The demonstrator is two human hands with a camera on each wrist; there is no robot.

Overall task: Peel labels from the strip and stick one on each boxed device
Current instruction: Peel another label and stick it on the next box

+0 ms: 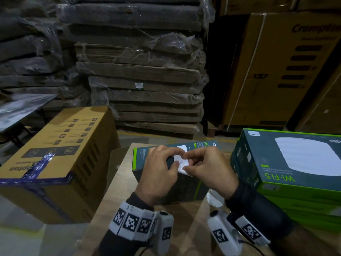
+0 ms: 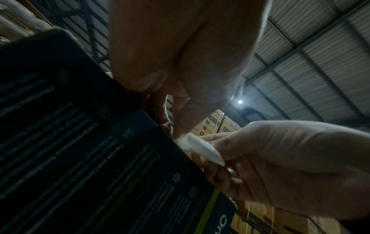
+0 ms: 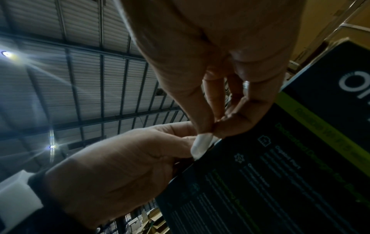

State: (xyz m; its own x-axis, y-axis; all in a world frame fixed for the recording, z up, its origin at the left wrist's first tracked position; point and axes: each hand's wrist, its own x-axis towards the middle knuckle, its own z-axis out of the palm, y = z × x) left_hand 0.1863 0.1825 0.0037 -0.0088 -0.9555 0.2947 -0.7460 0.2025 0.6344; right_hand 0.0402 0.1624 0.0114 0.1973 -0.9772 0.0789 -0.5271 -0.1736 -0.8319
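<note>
A dark green boxed device (image 1: 158,154) stands on the wooden table (image 1: 120,191) in the head view. Both hands meet just above its top edge. My left hand (image 1: 174,159) pinches a small white label strip (image 1: 179,160) from the left. My right hand (image 1: 185,162) pinches the same strip from the right, thumb against forefinger (image 3: 212,129). The strip (image 2: 202,150) curls between the two sets of fingertips, close to the box's edge (image 3: 202,145). A white patch (image 1: 182,147) shows on the box top behind the fingers; I cannot tell if it is stuck there.
Several more green boxed devices (image 1: 295,172) are stacked at the right of the table. A brown carton (image 1: 55,154) sits to the left. A small white round item (image 1: 215,198) lies on the table below my right hand. Wrapped flat cardboard (image 1: 144,71) is piled behind.
</note>
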